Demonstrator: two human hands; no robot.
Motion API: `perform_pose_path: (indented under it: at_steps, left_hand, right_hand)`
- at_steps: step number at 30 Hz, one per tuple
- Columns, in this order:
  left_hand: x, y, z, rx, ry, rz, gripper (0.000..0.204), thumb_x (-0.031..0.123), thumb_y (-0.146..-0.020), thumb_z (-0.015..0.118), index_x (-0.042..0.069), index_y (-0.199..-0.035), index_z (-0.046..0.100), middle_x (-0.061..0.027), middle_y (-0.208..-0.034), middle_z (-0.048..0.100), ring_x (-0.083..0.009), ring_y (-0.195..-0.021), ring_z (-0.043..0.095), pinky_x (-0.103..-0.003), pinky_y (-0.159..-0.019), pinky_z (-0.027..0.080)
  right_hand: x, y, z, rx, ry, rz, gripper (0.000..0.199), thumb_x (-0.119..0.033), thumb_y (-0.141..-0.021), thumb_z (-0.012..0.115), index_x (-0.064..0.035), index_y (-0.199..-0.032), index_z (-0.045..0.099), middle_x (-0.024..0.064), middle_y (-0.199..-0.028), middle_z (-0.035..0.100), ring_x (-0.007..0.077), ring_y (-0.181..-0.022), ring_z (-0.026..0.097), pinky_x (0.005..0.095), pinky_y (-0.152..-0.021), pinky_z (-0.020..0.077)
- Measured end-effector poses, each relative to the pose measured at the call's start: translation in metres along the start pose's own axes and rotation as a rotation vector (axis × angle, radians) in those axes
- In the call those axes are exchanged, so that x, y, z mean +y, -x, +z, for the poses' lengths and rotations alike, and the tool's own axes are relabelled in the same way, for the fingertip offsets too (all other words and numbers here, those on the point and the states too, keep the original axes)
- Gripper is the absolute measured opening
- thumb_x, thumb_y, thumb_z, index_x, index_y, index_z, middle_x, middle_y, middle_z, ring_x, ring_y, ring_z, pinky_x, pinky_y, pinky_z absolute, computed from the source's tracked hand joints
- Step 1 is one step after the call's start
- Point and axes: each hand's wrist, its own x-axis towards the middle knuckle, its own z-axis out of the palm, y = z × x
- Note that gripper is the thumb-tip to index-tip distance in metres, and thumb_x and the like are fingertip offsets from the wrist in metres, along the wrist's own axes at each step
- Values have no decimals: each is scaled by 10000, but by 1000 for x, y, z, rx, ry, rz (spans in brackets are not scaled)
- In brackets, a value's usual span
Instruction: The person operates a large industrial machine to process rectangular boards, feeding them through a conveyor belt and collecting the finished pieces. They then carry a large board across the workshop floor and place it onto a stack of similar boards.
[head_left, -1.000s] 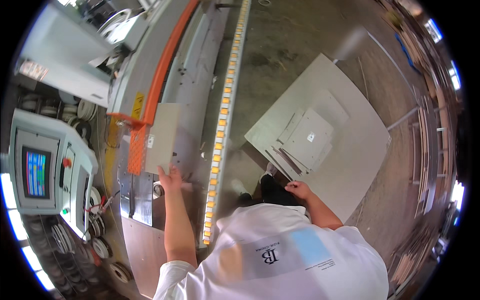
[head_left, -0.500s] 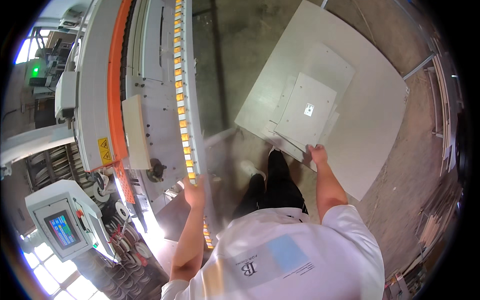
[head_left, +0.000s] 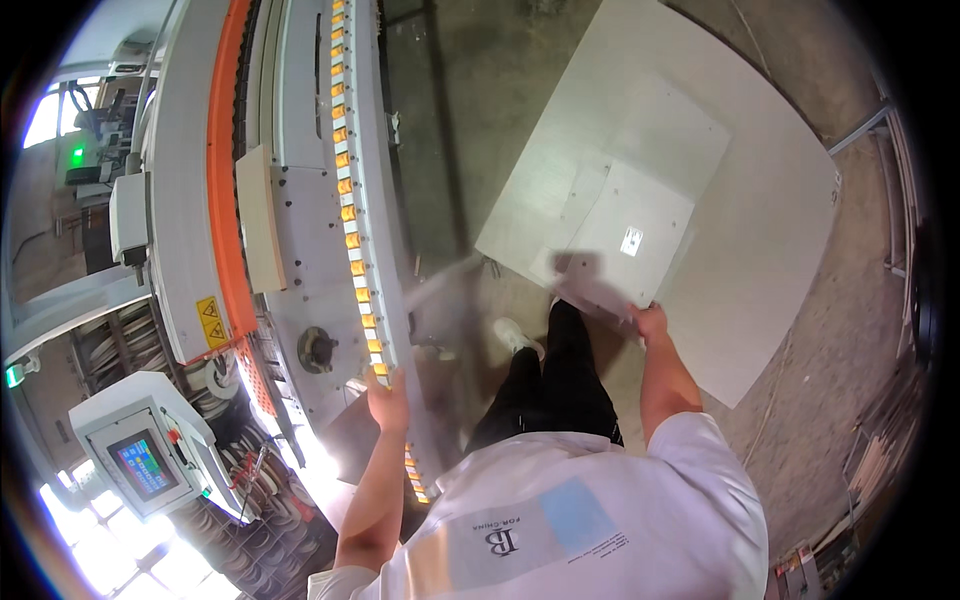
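Note:
My right hand (head_left: pixel 651 320) is closed on the end of a narrow grey panel (head_left: pixel 598 291), blurred by motion and tilted at the near edge of a stack. Beneath and beyond it lies a grey panel with a small white label (head_left: pixel 631 241), on top of other cut panels (head_left: pixel 688 125). These rest on a large pale board (head_left: pixel 765 200). To the left, my left hand (head_left: pixel 387 402) is curled over a long rail with orange rollers (head_left: pixel 358 268), along the side of a machine. Part of its grip is hidden from view.
The grey machine with an orange band (head_left: pixel 222 180) runs along the left. Its control panel with a lit screen (head_left: pixel 143 465) stands at lower left, near racks of coiled edging (head_left: pixel 262 535). Boards lean at the far right (head_left: pixel 880 440). My shoes (head_left: pixel 517 337) are on the concrete floor.
The narrow panel has come up off the near side of the stack with my right hand and now tilts. My left hand stays at the rail. The whole view has shifted slightly.

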Motion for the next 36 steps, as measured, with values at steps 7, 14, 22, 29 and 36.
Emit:
perform_pose_path:
  at_steps: [7,14,22,29,36]
  left_hand:
    - [-10,-1,-5,-56,34,-41,524,372,-918,709,67,-1315,554,-189,-1221,663,-411,-1132,627,-494,-949,496]
    - [-3,26,-14,189,27,533,696,239,-860,761,-25,-1421,444,-249,-1411,517,-441,-1300,481,-500,-1104,402]
    - [29,63,-43,-539,581,186,580,377,-1009,669,4,-1432,534,-164,-1360,620,-252,-1251,587,-386,-1099,429]
    - [-31,89,-71,-574,1018,77,622,323,-1009,670,-3,-1498,465,-147,-1398,618,-255,-1241,606,-399,-1061,466]
    - [-134,95,-82,-199,1256,-142,391,217,-993,678,-33,-1291,633,-108,-1159,712,-175,-1021,667,-350,-915,545]
  right_hand:
    - [-47,125,-34,-336,-364,-41,515,-325,-849,861,-5,-1218,696,46,-970,720,135,-795,646,311,-711,530]
    - [-101,191,-64,-396,-462,-185,445,-219,-914,780,40,-1262,677,108,-1178,726,208,-1078,674,359,-989,504]
    - [-187,329,-86,-728,-299,-435,421,-160,-864,796,16,-1235,706,92,-1166,729,197,-1066,667,365,-957,525]
    - [-244,385,-30,-926,131,-625,392,-205,-877,787,0,-1205,723,54,-1117,736,188,-1050,665,354,-962,520]
    - [-249,404,48,-1009,244,-678,368,-235,-967,722,4,-1246,696,11,-986,708,95,-826,619,272,-791,524]
